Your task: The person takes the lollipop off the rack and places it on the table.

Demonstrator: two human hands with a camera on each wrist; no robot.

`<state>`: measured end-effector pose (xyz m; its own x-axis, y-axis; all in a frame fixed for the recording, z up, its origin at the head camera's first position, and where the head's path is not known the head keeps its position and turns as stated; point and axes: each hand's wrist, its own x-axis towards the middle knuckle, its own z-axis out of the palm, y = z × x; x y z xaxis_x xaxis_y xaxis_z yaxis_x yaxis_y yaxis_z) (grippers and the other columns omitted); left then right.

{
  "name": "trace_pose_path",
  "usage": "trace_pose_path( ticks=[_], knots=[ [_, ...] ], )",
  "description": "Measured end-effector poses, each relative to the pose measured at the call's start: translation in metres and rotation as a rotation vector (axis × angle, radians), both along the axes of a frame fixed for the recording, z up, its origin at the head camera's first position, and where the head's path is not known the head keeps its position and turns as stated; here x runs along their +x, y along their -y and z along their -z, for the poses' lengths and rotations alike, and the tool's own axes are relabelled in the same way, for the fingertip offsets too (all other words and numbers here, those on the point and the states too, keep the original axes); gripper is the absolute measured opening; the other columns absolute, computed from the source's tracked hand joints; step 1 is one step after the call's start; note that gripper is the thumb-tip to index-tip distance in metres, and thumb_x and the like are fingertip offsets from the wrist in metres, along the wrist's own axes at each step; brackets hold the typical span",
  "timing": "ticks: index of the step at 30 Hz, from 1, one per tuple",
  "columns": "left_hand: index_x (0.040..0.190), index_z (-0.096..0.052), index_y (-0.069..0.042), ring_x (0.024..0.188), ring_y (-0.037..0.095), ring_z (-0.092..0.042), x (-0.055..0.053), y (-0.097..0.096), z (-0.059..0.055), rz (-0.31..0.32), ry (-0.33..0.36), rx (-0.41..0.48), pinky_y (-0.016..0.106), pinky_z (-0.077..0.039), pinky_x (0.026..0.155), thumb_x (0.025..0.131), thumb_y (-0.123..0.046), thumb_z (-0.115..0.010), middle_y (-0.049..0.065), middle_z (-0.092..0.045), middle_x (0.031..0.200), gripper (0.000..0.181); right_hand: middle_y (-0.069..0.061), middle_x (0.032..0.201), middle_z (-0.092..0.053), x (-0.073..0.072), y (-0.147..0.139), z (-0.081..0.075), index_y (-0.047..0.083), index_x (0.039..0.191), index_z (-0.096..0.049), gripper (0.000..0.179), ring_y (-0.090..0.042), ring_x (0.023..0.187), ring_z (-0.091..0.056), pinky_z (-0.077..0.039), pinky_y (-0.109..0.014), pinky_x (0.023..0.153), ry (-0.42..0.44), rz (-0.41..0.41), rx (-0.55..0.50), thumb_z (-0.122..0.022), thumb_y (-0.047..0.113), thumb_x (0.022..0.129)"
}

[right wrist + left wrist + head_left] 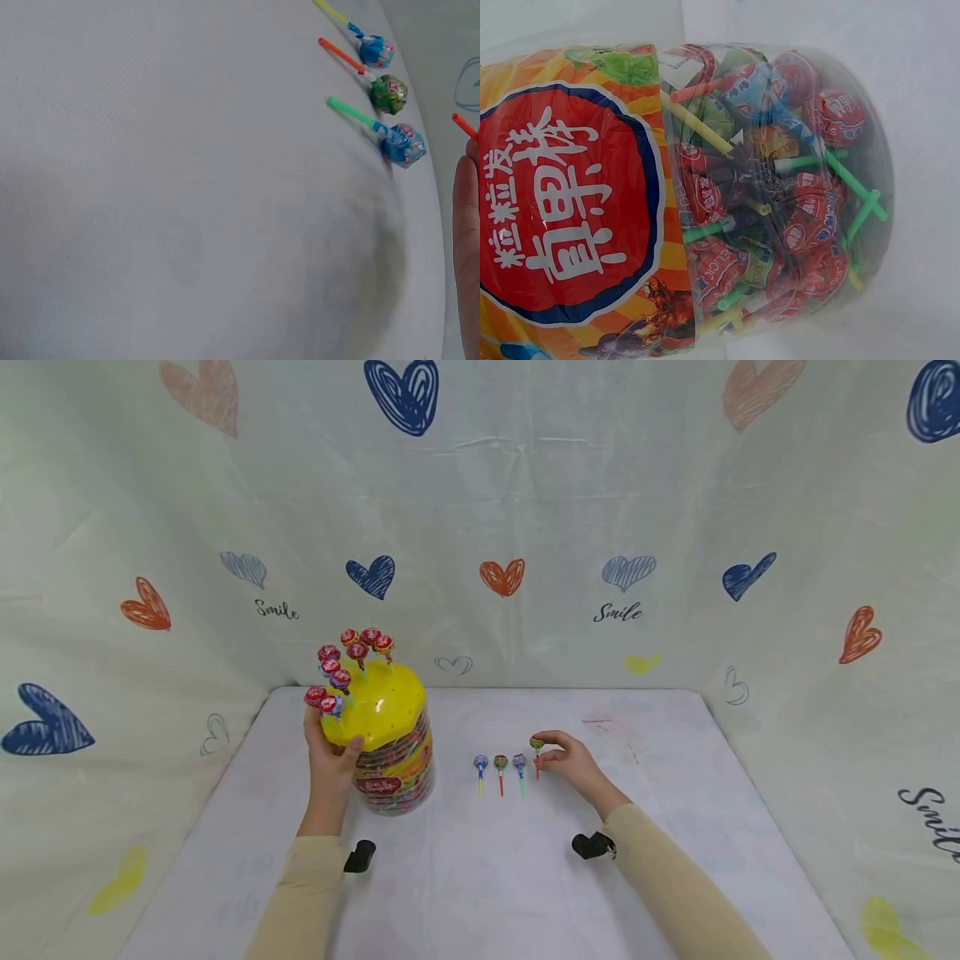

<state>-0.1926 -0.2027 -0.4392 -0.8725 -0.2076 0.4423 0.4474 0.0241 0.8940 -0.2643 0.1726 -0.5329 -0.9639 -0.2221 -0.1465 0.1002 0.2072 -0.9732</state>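
A clear lollipop jar (393,777) with a yellow lid (382,710) stands on the left of the table, tilted slightly. Several red-wrapped lollipops (340,680) poke up from the lid. My left hand (330,768) grips the jar at the lid's near left rim, thumb in front; its other fingers are largely hidden. Loose lollipops fill the jar's lower part (780,187) in the left wrist view. My right hand (568,766) pinches a green-wrapped lollipop (536,744), whose red stick (465,126) shows in the right wrist view. Left of it, three lollipops (500,763) lie in a row.
The white table (480,893) reaches back to a curtain (555,643) printed with hearts. Black wrist cameras (360,857) hang beside both sleeves. In the right wrist view, a blue-wrapped lollipop (403,145) lies nearest the right hand.
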Motion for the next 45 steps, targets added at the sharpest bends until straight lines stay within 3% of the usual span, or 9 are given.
trace_pose_path(
  ticks=[4,17,24,31,36,45],
  knots=[
    [0.152,-0.012,-0.016,0.129,0.013,-0.037,0.007,-0.005,-0.011,-0.001,0.001,-0.011,0.018,-0.032,0.108,0.096,-0.019,-0.062,-0.001,-0.033,0.145,0.075,-0.014,0.138,-0.05,-0.001,-0.004,0.009,0.007,0.135,-0.056,0.053,-0.019,0.096,-0.065,-0.054,-0.03,0.082,0.015,0.01,0.035,-0.07,-0.005,0.086],
    [0.152,-0.011,-0.016,0.13,0.014,-0.036,0.007,-0.005,-0.011,0.002,0.007,-0.007,0.019,-0.03,0.109,0.097,-0.019,-0.059,-0.003,-0.033,0.144,0.072,-0.014,0.126,-0.06,-0.001,-0.006,0.025,0.004,0.134,-0.057,0.055,-0.019,0.084,-0.066,-0.053,-0.027,0.069,0.028,-0.013,0.077,-0.067,-0.014,0.083],
    [0.153,-0.011,-0.022,0.132,0.017,-0.035,-0.007,0.003,0.011,-0.009,-0.003,0.015,0.021,-0.03,0.11,0.096,-0.025,-0.062,0.0,-0.032,0.146,0.077,-0.016,0.119,-0.063,-0.001,-0.006,0.026,0.002,0.133,-0.057,0.054,-0.017,0.08,-0.065,-0.052,-0.025,0.069,0.001,-0.034,0.113,-0.067,-0.013,0.082],
    [0.153,-0.009,-0.018,0.131,0.015,-0.035,-0.005,0.002,0.007,-0.015,0.029,0.006,0.02,-0.031,0.109,0.097,-0.016,-0.06,-0.002,-0.032,0.145,0.075,-0.011,0.109,-0.065,-0.004,-0.006,0.029,0.006,0.13,-0.06,0.051,-0.017,0.078,-0.063,-0.053,-0.026,0.068,-0.018,-0.04,0.177,-0.071,-0.008,0.082],
    [0.152,-0.009,-0.016,0.13,0.015,-0.036,-0.003,0.0,0.003,-0.005,0.012,0.008,0.02,-0.031,0.109,0.097,-0.016,-0.06,-0.002,-0.033,0.144,0.075,-0.008,0.103,-0.065,-0.004,-0.01,0.032,0.006,0.129,-0.061,0.05,-0.018,0.081,-0.063,-0.053,-0.028,0.069,-0.07,-0.058,0.202,-0.074,-0.005,0.081],
    [0.152,-0.011,-0.022,0.132,0.018,-0.035,-0.009,0.004,0.013,-0.005,-0.016,0.023,0.021,-0.031,0.109,0.096,-0.021,-0.062,0.001,-0.033,0.146,0.076,-0.006,0.09,-0.065,-0.005,-0.012,0.036,0.006,0.127,-0.062,0.048,-0.018,0.078,-0.062,-0.052,-0.028,0.068,-0.089,-0.083,0.217,-0.074,-0.004,0.082]
  ],
)
